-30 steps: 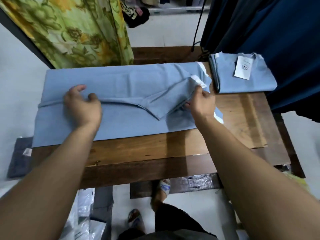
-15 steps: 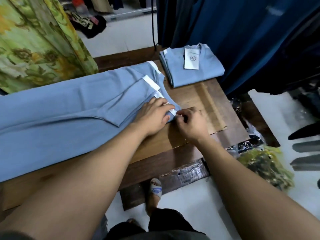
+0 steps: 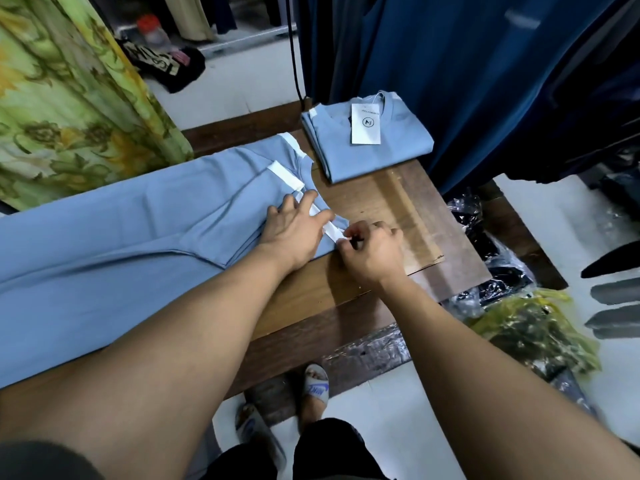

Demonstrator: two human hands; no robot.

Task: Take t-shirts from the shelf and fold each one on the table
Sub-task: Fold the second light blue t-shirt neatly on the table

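Single head view, looking steeply down, close over table (image 3: 408,202) edge.

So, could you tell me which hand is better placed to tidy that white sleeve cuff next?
The right hand: it already pinches the white cuff, while the left hand lies flat, pressing the t-shirt down.

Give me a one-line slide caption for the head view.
Left hand presses the blue t-shirt flat while right hand pinches its white sleeve trim; folded t-shirt beside.
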